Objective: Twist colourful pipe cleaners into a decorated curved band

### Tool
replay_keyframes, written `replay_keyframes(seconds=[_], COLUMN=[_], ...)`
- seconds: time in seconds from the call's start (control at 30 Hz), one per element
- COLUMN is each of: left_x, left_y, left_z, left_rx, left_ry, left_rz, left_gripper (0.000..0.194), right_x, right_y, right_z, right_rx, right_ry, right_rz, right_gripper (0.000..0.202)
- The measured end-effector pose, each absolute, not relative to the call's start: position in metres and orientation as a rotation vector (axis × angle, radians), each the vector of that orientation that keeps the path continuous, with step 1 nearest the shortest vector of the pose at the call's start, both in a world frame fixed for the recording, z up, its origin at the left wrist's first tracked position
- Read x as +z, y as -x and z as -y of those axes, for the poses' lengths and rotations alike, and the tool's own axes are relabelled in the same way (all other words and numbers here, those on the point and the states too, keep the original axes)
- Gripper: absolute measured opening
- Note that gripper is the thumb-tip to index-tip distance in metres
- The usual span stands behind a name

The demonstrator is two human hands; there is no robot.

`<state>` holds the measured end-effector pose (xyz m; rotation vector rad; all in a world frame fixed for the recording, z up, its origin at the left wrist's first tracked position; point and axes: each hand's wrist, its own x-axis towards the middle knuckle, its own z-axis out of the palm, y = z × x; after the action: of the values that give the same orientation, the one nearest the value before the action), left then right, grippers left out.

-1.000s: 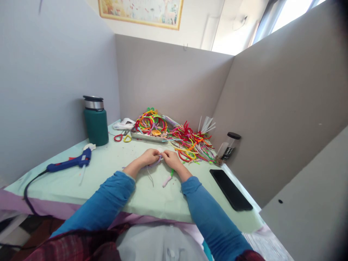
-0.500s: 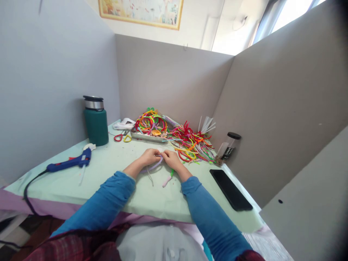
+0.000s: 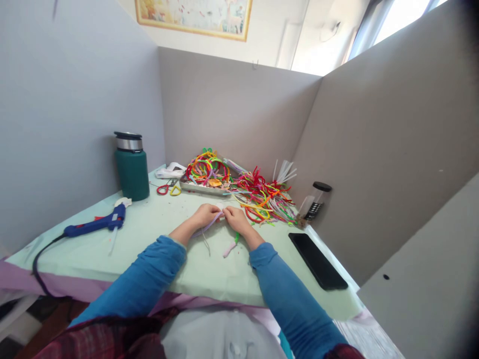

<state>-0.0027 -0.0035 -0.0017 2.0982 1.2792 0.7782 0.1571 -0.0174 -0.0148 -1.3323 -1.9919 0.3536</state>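
Observation:
My left hand [image 3: 205,216] and my right hand [image 3: 235,219] meet fingertip to fingertip above the middle of the table. Both pinch a pale purple pipe cleaner [image 3: 210,224], whose loose length trails back under my left wrist. A thin greyish strand [image 3: 205,242] hangs down below the left hand. The exact grip between the fingertips is too small to make out. Just under my right wrist lies a short pink and green pipe cleaner piece [image 3: 230,248] on the tablecloth.
A glue gun [image 3: 95,223] and a green bottle [image 3: 132,167] are at the left. Scissors [image 3: 163,189] lie by a metal tray [image 3: 204,189] heaped with pipe cleaners. More pipe cleaners [image 3: 262,192] spread rightward. A phone [image 3: 317,260] and a clear jar [image 3: 315,202] are at right.
Both hands stay in nearly the same place. The purple pipe cleaner between them has shifted slightly and lies straighter beside the left fingers.

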Motion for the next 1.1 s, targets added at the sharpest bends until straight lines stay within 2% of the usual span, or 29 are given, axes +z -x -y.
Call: replay_keyframes(seconds=[0.33, 0.73, 1.1], left_x=[0.002, 0.011, 0.002], left_y=[0.002, -0.001, -0.002], left_z=[0.008, 0.02, 0.007], left_rx=[0.759, 0.772, 0.744], left_ry=[-2.003, -1.81, -1.704], left_rz=[-1.267, -1.233, -1.221], left_gripper=[0.05, 0.049, 0.061], right_x=[-0.018, -0.017, -0.015], right_y=[-0.159, -0.158, -0.157], right_z=[0.015, 0.016, 0.019], right_rx=[0.372, 0.359, 0.343], right_ry=[1.309, 1.285, 1.268], right_rz=[1.99, 2.015, 2.034], right_gripper=[0.03, 0.029, 0.031])
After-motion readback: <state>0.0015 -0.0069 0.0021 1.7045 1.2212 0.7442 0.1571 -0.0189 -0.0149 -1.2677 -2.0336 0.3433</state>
